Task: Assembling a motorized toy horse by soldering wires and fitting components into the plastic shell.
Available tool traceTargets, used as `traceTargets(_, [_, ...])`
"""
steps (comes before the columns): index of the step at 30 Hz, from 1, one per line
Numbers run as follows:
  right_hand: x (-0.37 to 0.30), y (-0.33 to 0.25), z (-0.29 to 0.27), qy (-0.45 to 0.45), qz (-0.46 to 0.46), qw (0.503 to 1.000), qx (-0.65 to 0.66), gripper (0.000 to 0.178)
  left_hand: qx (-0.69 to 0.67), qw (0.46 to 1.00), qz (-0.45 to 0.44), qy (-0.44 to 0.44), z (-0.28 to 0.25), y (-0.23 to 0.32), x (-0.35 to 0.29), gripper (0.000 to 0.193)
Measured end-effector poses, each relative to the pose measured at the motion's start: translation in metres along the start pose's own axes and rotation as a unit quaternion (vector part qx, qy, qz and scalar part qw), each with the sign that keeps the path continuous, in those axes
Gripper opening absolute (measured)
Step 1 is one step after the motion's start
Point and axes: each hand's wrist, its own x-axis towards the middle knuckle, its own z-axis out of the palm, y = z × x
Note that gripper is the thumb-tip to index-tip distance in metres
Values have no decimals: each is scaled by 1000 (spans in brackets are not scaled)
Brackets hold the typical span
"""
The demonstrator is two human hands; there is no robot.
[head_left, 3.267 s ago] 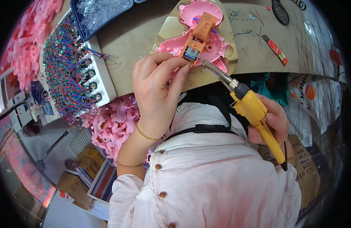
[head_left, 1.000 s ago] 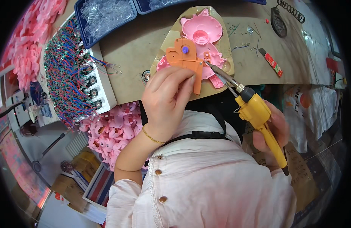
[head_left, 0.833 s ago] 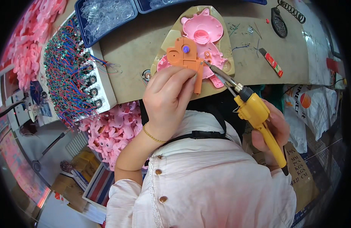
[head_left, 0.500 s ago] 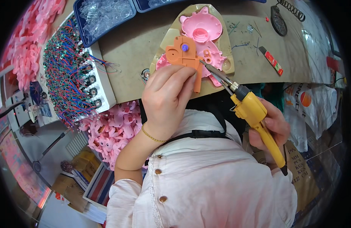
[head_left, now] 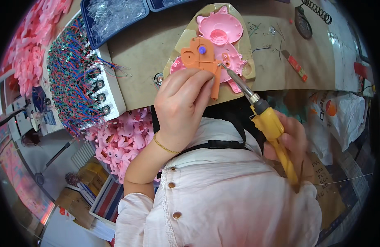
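Observation:
My left hand (head_left: 179, 96) pinches the lower part of an orange flat plastic part (head_left: 200, 59) that carries a small purple knob (head_left: 202, 50). The part lies over pink molded toy shell halves (head_left: 220, 26) set in a tan, roughly triangular holder (head_left: 248, 43). My right hand (head_left: 295, 133), smeared by motion, grips a yellow soldering iron (head_left: 269, 122). Its metal tip points up and left, at the right edge of the orange part. Whether tip and part touch is too small to tell.
On the left, a white foam tray (head_left: 116, 96) carries many wired boards and small round speakers. Blue bins (head_left: 116, 20) of clear pieces stand behind. Wire scraps (head_left: 262, 48), a red-labelled strip (head_left: 295, 66) and an iron stand (head_left: 303, 22) lie right. Pink parts (head_left: 124, 140) are heaped below.
The orange part has shifted slightly right. The soldering iron's tip has moved a little right and its handle end left. A thin pale line now shows beside my right forearm.

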Motion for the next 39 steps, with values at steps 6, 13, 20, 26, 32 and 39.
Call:
traceTargets(6, [-5, 4, -4, 17, -33, 987, -159, 53, 0, 1000, -11, -4, 4, 1, 4, 16])
traceTargets(13, [-3, 14, -7, 147, -343, 898, -235, 51, -8, 1000, 4, -17, 1, 7, 11, 15])
traceTargets(20, [-11, -19, -92, 539, -188, 820, -38, 41, 5, 995, -64, -72, -14, 10, -4, 19])
traceTargets(26, [21, -42, -181, 495, -155, 823, -233, 39, -87, 988, -89, 86, -38, -2, 6, 8])
traceTargets(32, [35, 28, -194, 532, -76, 841, -56, 28, -251, 944, -208, 53, -69, -31, 5, 18])
traceTargets(39, [59, -32, -43, 139, -30, 978, -150, 12, 56, 990, -76, -106, -72, -22, -17, 13])
